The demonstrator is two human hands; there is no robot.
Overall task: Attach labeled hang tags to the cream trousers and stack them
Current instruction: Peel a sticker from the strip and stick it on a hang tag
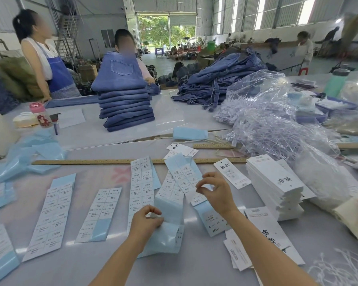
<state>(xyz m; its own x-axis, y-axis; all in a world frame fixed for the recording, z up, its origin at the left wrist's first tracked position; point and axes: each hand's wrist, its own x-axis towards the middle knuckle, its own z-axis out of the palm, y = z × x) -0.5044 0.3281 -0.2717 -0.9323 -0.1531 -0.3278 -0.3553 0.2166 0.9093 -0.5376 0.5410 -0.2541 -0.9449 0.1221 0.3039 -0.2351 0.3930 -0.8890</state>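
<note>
1. The left hand (146, 220) is nearest, its fingers curled and pinching the top edge of a pale blue backing sheet (165, 234) that lies flat on the table (194, 265). The sheet looks thin, limp and slick; I judge it needs holding at an edge so it does not slide.
2. The right hand (214, 191) hovers just beyond, thumb and forefinger closed to a fine pinch. It seems to be lifting one sticker off a label strip (184, 178), though I cannot tell whether a sticker is actually between the fingertips.
3. The stickers are likely featherlight and tacky, best taken by a corner.
4. To the right stands a stack of white hang tags (277, 188). These are stiff card, easy to grip by the long edges.
5. More label sheets (50, 213) lie in rows to the left.
6. Cream fabric (353, 215), probably the trousers, shows at the right edge, soft and floppy.
7. Farther off sits a bag of clear plastic tag loops (267, 124), then folded blue jeans (126, 104).
</note>
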